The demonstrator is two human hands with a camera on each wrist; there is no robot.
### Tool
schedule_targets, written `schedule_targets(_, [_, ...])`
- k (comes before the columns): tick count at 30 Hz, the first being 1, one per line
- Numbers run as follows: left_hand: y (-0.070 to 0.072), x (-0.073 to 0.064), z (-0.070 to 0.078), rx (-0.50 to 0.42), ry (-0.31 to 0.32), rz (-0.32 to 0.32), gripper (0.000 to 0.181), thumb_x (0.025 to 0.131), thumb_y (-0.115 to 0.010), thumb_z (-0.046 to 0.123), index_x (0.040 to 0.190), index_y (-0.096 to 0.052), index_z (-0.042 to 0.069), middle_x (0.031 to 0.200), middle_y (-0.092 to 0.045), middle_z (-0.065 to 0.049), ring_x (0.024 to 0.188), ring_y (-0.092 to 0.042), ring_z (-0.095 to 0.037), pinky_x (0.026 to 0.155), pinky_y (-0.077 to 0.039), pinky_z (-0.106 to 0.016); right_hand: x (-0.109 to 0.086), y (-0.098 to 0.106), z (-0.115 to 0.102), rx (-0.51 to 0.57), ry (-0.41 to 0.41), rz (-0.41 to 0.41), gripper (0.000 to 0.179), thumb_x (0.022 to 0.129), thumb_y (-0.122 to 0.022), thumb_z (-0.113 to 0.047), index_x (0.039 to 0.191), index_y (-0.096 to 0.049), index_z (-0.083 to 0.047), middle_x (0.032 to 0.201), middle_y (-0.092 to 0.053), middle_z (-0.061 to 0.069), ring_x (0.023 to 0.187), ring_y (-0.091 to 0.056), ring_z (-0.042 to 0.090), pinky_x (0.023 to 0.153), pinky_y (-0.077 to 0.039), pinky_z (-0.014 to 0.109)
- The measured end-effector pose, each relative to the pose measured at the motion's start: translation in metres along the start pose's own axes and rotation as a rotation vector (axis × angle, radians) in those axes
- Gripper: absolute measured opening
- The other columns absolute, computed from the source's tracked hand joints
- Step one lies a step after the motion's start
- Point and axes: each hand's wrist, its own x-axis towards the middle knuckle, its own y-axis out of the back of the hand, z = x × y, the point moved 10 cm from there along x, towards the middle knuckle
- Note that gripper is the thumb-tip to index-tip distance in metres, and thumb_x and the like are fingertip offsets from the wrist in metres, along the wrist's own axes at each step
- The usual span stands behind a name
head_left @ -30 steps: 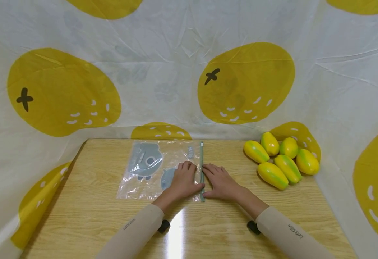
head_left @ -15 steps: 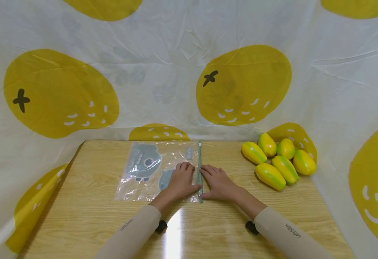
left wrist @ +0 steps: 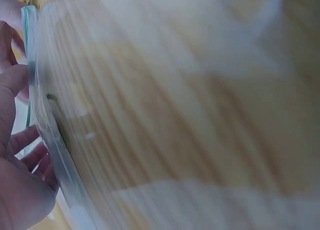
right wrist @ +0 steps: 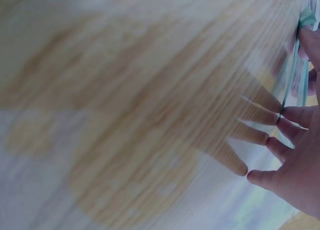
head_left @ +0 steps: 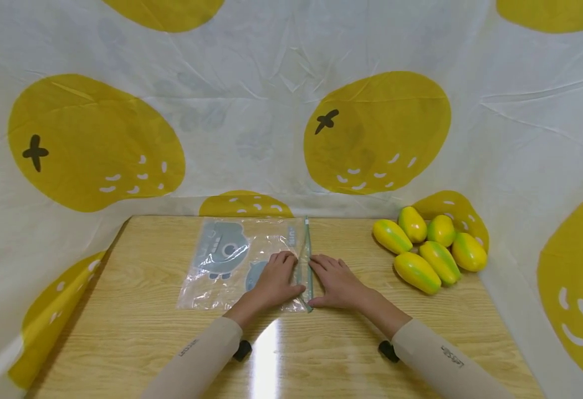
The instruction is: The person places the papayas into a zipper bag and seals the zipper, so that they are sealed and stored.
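A clear slider zip bag [head_left: 271, 230] printed with blue-grey cartoon monsters lies flat on the table. Its green zip edge [head_left: 308, 244] faces right, and the mouth is parted into two strips. My left hand [head_left: 274, 280] lies on the bag's upper layer, thumb stretched out and fingertips at the left strip. On the other side, my right hand [head_left: 338, 282] rests with spread fingers, its thumb and index fingertip at the right strip. In the right wrist view, the other fingertips [right wrist: 274, 147] meet the table surface.
Several yellow-green papayas [head_left: 438, 260] are grouped at the table's back right. A white cloth [head_left: 251, 127] with large yellow fruit prints encloses the back and sides of the wooden table [head_left: 351, 354]. A white slider [head_left: 306, 221] sits at the zip's far end.
My left hand has shifted slightly left with the bag's upper strip, and a gap has opened between the two zip strips. The right hand stays in place.
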Motion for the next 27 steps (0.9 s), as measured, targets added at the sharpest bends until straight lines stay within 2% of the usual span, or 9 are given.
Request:
schedule_targets(8, [0.002, -0.003, -0.001, -0.040, -0.006, 0.000, 0.075, 0.085, -0.083, 0.038, 0.142, -0.049, 0.002, 0.147, -0.050, -0.016, 0.141, -0.042, -0.034, 0.118, -0.040, -0.046, -0.001, 0.001, 0.001, 0.003, -0.009, 0.000, 0.104, 0.083, -0.075, -0.067, 0.157, -0.040, -0.003, 0.165, -0.035, 0.014, 0.152, -0.033, 0.037, 0.115, -0.033, 0.072])
schedule_targets(12, [0.005, -0.006, 0.000, -0.049, -0.014, 0.001, 0.085, 0.086, -0.082, 0.036, 0.152, -0.041, 0.002, 0.150, -0.048, -0.017, 0.142, -0.042, -0.035, 0.118, -0.041, -0.048, -0.001, 0.000, 0.001, 0.005, -0.011, -0.001, 0.104, 0.083, -0.075, -0.067, 0.157, -0.040, -0.002, 0.165, -0.035, 0.015, 0.152, -0.033, 0.037, 0.114, -0.033, 0.072])
schedule_targets(17, [0.006, -0.007, 0.002, -0.039, -0.043, -0.004, 0.095, 0.088, -0.081, 0.034, 0.163, -0.028, 0.009, 0.151, -0.048, -0.019, 0.142, -0.042, -0.037, 0.116, -0.042, -0.050, -0.001, 0.000, 0.001, 0.002, -0.021, -0.004, 0.104, 0.083, -0.075, -0.066, 0.157, -0.040, -0.002, 0.165, -0.035, 0.015, 0.152, -0.033, 0.037, 0.114, -0.033, 0.072])
schedule_targets(21, [0.004, -0.009, 0.000, -0.034, -0.048, -0.025, 0.091, 0.089, -0.080, 0.032, 0.164, -0.030, 0.012, 0.153, -0.046, -0.019, 0.144, -0.040, -0.037, 0.116, -0.043, -0.050, -0.001, -0.002, 0.001, -0.003, -0.028, -0.014, 0.104, 0.084, -0.075, -0.066, 0.158, -0.039, -0.003, 0.166, -0.034, 0.014, 0.153, -0.032, 0.036, 0.114, -0.033, 0.072])
schedule_targets(27, [0.007, -0.011, -0.004, -0.066, -0.033, -0.031, 0.087, 0.090, -0.079, 0.029, 0.159, -0.035, 0.001, 0.156, -0.042, -0.021, 0.147, -0.036, -0.038, 0.119, -0.039, -0.049, -0.001, -0.001, 0.000, -0.003, -0.025, -0.006, 0.103, 0.084, -0.076, -0.065, 0.158, -0.039, -0.003, 0.166, -0.034, 0.013, 0.153, -0.032, 0.036, 0.114, -0.033, 0.072])
